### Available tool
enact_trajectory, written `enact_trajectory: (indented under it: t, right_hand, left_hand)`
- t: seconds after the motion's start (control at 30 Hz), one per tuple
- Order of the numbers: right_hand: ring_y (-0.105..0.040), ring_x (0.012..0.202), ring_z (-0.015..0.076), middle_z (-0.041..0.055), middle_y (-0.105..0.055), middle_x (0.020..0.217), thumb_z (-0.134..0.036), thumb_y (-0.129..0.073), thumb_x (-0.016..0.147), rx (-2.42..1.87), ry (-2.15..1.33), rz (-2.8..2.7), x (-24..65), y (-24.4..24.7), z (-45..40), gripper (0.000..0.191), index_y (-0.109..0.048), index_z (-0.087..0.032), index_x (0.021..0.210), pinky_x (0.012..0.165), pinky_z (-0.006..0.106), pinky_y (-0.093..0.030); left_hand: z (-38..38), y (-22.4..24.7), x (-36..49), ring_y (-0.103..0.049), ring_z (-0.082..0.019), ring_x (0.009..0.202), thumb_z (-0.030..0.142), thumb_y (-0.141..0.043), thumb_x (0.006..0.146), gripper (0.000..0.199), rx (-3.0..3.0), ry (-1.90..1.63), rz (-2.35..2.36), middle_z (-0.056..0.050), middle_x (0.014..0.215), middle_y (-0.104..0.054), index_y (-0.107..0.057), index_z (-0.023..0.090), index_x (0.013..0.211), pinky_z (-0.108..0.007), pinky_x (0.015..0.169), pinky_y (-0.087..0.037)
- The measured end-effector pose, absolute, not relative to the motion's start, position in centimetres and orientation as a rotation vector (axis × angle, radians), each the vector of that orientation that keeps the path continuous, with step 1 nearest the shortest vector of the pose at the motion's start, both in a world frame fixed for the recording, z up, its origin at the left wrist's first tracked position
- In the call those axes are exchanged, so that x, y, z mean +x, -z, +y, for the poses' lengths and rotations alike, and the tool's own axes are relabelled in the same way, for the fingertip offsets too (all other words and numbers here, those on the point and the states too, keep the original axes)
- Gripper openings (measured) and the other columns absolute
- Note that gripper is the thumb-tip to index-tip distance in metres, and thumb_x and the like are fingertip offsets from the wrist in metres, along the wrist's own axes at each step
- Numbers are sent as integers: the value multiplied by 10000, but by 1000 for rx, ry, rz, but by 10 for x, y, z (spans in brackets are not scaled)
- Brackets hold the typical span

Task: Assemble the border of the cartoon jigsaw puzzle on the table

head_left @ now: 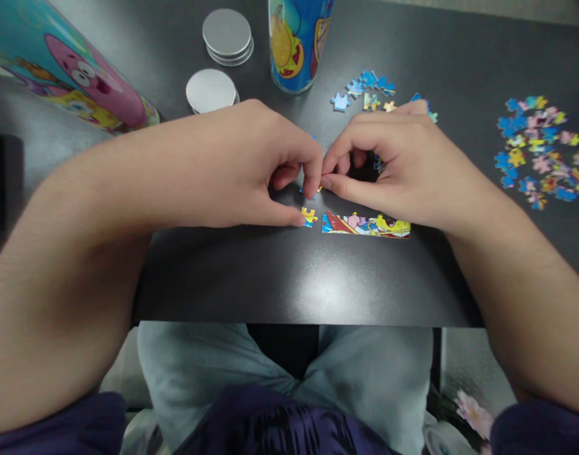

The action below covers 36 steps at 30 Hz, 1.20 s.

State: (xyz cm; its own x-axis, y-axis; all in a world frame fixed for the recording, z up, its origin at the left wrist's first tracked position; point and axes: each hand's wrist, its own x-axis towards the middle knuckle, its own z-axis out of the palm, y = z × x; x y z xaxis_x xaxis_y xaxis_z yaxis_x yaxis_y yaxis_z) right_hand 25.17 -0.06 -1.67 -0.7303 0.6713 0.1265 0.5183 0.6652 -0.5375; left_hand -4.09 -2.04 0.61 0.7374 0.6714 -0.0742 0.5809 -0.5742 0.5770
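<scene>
My left hand [270, 170] is bent over the dark table, fingers curled. Its thumb tip touches a yellow and blue jigsaw puzzle piece [310, 218], and its index fingertip presses on another puzzle piece [312, 191] just above that one. Opposite it, my right hand [388, 161] pinches the edge of this upper piece between thumb and index finger; the fingertips hide most of it. A joined strip of puzzle pieces [365, 225] lies below my right hand, slightly apart from the yellow piece. Some pieces under my hands are partly hidden.
Loose blue puzzle pieces [360, 88] lie beyond my right hand, and a larger scattered heap of pieces [540, 148] is at the right. A blue cartoon tin [296, 47], a larger cartoon tin [81, 76] and round silver lids [211, 90] stand farther back. The table's front edge [308, 323] is near my lap.
</scene>
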Motion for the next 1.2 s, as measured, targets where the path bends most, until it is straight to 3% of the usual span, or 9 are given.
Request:
enact_trajectory:
  t: [0.13, 0.33, 0.53, 0.7, 0.8, 0.87, 0.97, 1.07, 1.2]
  right_hand:
    - [-795, 816, 367, -24, -859, 897, -482, -778, 1104, -960, -659, -2555, 251, 18, 1, 118, -807, -414, 1013, 921, 629, -555]
    - [-744, 773, 323, 6, -823, 881, -415, -814, 1097, -937, -687, -2570, 250, 16, 1, 96, -806, -357, 1021, 864, 580, -460]
    - [-783, 845, 317, -7, -806, 904, -295, -861, 1116, -934, -672, -2571, 253, 19, 0, 84, -827, -341, 1055, 964, 550, -477]
    - [-810, 899, 315, -15, -823, 951, -283, -896, 1123, -880, -621, -2566, 257, 25, 2, 87, -842, -326, 1071, 1078, 556, -453]
    - [-816, 914, 318, -9, -838, 962, -293, -902, 1136, -886, -628, -2573, 258, 25, 3, 83, -870, -333, 1070, 1070, 556, -476]
    - [-812, 905, 313, -4, -840, 955, -316, -900, 1153, -887, -645, -2574, 259, 23, 4, 95, -895, -341, 1062, 1030, 544, -501]
    - [-803, 886, 305, 7, -837, 952, -345, -884, 1171, -884, -681, -2567, 260, 21, 4, 128, -913, -339, 1046, 952, 520, -510]
    - [-793, 874, 301, 13, -836, 961, -355, -878, 1164, -880, -723, -2553, 261, 20, 4, 130, -913, -339, 1041, 916, 509, -503]
    - [-780, 863, 297, 15, -823, 958, -346, -859, 1148, -863, -734, -2552, 260, 19, 3, 116, -898, -335, 1039, 920, 507, -506]
  left_hand:
    - [-23, -7, -36, -640, -181, 688, 414, -777, 999, 180, 2328, -165, 897, 35, 834, -755, -949, 383, 1046, -413, 663, -423]
    - [-23, -9, -34, -623, -191, 695, 437, -745, 1055, 220, 2330, -144, 887, 27, 819, -759, -952, 380, 1006, -425, 711, -395]
    - [-23, -2, -37, -592, -176, 675, 292, -906, 968, 95, 2377, -214, 933, 46, 809, -728, -953, 337, 1038, -418, 734, -348]
    - [-25, 3, -34, -553, -173, 638, 230, -989, 917, 126, 2381, -244, 913, 62, 758, -693, -943, 342, 953, -419, 722, -356]
    - [-24, 2, -37, -540, -193, 652, 277, -991, 919, 104, 2381, -206, 925, 42, 771, -696, -945, 353, 971, -408, 801, -478]
    - [-23, 0, -39, -530, -198, 647, 397, -991, 954, 75, 2381, -203, 943, 29, 768, -693, -939, 351, 982, -414, 839, -546]
    - [-22, -8, -39, -543, -184, 650, 534, -957, 1004, 204, 2420, -266, 1034, 36, 748, -688, -921, 333, 1007, -425, 899, -586]
    - [-23, -13, -34, -585, -162, 702, 459, -950, 1000, 163, 2443, -219, 1226, 65, 774, -694, -906, 308, 1044, -412, 986, -594]
    - [-23, -11, -27, -593, -164, 723, 492, -970, 1019, 230, 2408, -173, 1336, 58, 784, -669, -899, 279, 1072, -401, 971, -585]
